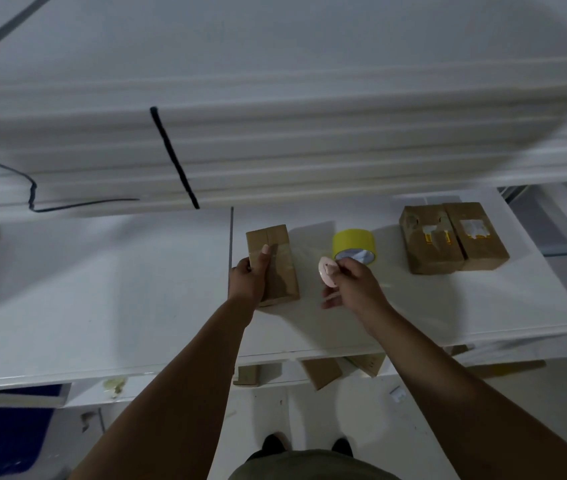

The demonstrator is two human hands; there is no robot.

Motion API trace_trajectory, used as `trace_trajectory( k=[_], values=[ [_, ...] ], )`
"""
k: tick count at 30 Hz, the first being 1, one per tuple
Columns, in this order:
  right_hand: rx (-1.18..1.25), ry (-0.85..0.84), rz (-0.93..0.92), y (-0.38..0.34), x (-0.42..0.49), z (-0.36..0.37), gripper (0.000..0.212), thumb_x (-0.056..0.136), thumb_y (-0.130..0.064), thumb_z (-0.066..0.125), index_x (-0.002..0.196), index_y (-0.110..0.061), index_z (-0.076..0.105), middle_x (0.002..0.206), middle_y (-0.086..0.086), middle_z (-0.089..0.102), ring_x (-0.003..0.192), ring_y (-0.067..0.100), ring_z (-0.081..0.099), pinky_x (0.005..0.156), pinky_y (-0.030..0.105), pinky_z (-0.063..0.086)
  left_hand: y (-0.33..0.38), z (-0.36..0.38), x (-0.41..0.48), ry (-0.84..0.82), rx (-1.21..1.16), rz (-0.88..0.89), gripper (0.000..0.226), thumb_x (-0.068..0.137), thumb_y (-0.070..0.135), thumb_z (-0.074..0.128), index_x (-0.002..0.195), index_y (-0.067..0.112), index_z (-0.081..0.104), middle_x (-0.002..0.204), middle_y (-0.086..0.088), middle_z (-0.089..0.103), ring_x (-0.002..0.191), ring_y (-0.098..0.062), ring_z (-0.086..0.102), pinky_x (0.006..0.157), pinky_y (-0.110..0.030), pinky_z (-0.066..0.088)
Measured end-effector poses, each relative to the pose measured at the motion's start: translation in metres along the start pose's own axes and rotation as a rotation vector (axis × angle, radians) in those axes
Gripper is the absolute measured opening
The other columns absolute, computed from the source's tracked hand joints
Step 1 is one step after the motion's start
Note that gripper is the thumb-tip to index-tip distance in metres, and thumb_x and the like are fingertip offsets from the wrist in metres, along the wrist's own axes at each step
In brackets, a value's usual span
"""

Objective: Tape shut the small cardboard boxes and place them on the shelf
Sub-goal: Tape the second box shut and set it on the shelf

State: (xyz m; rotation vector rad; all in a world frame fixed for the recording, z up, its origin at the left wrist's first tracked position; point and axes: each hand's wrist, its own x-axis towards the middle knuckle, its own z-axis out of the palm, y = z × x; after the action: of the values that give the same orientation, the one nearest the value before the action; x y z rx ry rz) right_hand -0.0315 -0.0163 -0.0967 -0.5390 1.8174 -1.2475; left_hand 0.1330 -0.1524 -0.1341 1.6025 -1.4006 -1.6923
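One box (284,271) under fingers (264,254) of left hand (247,277).

Both bare forearms reach forward from the bottom of the frame, angled in toward centre, not crossing. Left grip (247,277) is palm down with a straight wrist, thumb (264,252) laid flat along the top of the box (284,271), fingers curled round its left edge. Right grip (356,282) is just to the right, apart from the left grip, wrist bent slightly inward. It pinches a small pink disc (327,271) at the fingertips, lower fingers loosely extended leftward.
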Motion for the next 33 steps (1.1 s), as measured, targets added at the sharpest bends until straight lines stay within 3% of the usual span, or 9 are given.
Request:
trace_trajectory(
  k=[3, 5, 7, 9, 15, 19, 24, 29, 33],
  values=[
    [-0.151, 0.038, -0.005, -0.017, 0.012, 0.014, 0.016, 0.108, -0.024, 0.043, 0.102, -0.013, 0.053, 0.078, 0.016, 0.061, 0.042, 0.024, 0.055, 0.046, 0.030, 0.054, 0.000, 0.001, 0.000, -0.010, 0.006, 0.003, 0.060, 0.095, 0.071, 0.057, 0.126, 0.019, 0.064, 0.117, -0.006, 0.071, 0.109, -0.027, 0.068, 0.096, -0.042, 0.058],
    [-0.321, 0.101, -0.076, -0.024, 0.017, 0.021, 0.019, 0.107, -0.027, 0.043, 0.096, -0.012, 0.051, 0.076, 0.015, 0.057, 0.051, 0.025, 0.059, 0.040, 0.021, 0.045, -0.001, 0.000, 0.001, -0.009, 0.013, 0.009, 0.059, 0.095, 0.071, 0.058, 0.124, 0.020, 0.064, 0.117, -0.008, 0.072, 0.108, -0.028, 0.070, 0.099, -0.047, 0.059],
    [-0.410, 0.131, -0.145, -0.030, 0.020, 0.029, 0.021, 0.106, -0.025, 0.045, 0.092, -0.009, 0.048, 0.078, 0.010, 0.053, 0.073, 0.036, 0.063, 0.055, 0.032, 0.053, -0.001, 0.000, 0.001, -0.002, 0.018, 0.011, 0.064, 0.094, 0.072, 0.058, 0.127, 0.017, 0.065, 0.118, -0.008, 0.072, 0.108, -0.028, 0.070, 0.099, -0.049, 0.060],
    [-0.469, 0.131, -0.194, -0.033, 0.025, 0.035, 0.022, 0.106, -0.024, 0.046, 0.095, -0.006, 0.047, 0.082, 0.012, 0.054, 0.086, 0.041, 0.063, 0.066, 0.045, 0.050, -0.001, -0.001, 0.001, 0.000, 0.020, 0.014, 0.071, 0.093, 0.074, 0.058, 0.132, 0.015, 0.065, 0.120, -0.009, 0.071, 0.108, -0.028, 0.071, 0.098, -0.050, 0.060],
    [-0.769, 0.029, -0.284, -0.029, 0.019, 0.033, 0.015, 0.103, -0.018, 0.052, 0.092, -0.009, 0.047, 0.096, 0.033, 0.066, 0.090, 0.046, 0.064, 0.065, 0.040, 0.038, -0.001, 0.001, 0.002, -0.011, 0.091, 0.015, 0.083, 0.089, 0.078, 0.059, 0.143, 0.016, 0.061, 0.135, -0.012, 0.060, 0.118, -0.032, 0.066, 0.104, -0.053, 0.057],
    [-0.883, -0.090, -0.195, -0.009, 0.000, 0.013, 0.019, 0.100, -0.022, 0.052, 0.087, -0.008, 0.053, 0.081, 0.021, 0.061, 0.079, 0.048, 0.067, 0.059, 0.039, 0.045, 0.002, 0.009, 0.004, 0.041, 0.181, 0.016, 0.084, 0.092, 0.079, 0.050, 0.148, 0.017, 0.054, 0.141, -0.014, 0.051, 0.120, -0.033, 0.059, 0.107, -0.052, 0.052],
    [-0.859, -0.050, -0.147, 0.026, -0.019, 0.001, 0.023, 0.105, -0.030, 0.051, 0.097, -0.010, 0.057, 0.105, 0.022, 0.071, 0.105, 0.044, 0.064, 0.081, 0.044, 0.049, 0.003, 0.009, 0.000, 0.046, 0.125, 0.003, 0.077, 0.095, 0.075, 0.051, 0.146, 0.017, 0.055, 0.139, -0.013, 0.056, 0.120, -0.033, 0.061, 0.107, -0.054, 0.053],
    [-0.990, 0.060, -0.140, 0.041, -0.021, -0.001, 0.033, 0.107, -0.039, 0.042, 0.129, -0.014, 0.041, 0.115, 0.019, 0.071, 0.107, 0.042, 0.066, 0.081, 0.045, 0.050, 0.000, -0.008, -0.017, 0.112, -0.100, -0.031, 0.059, 0.097, 0.071, 0.052, 0.114, 0.018, 0.070, 0.104, -0.004, 0.075, 0.094, -0.022, 0.070, 0.071, -0.033, 0.056],
    [-1.126, 0.078, -0.061, 0.036, -0.016, -0.006, 0.056, 0.107, -0.055, 0.036, 0.140, -0.011, 0.031, 0.122, 0.019, 0.069, 0.109, 0.040, 0.068, 0.083, 0.043, 0.051, -0.009, -0.026, -0.034, 0.163, -0.095, 0.029, 0.045, 0.098, 0.065, 0.058, 0.107, 0.022, 0.069, 0.099, 0.000, 0.075, 0.093, -0.022, 0.072, 0.064, -0.029, 0.055]
  ],
)
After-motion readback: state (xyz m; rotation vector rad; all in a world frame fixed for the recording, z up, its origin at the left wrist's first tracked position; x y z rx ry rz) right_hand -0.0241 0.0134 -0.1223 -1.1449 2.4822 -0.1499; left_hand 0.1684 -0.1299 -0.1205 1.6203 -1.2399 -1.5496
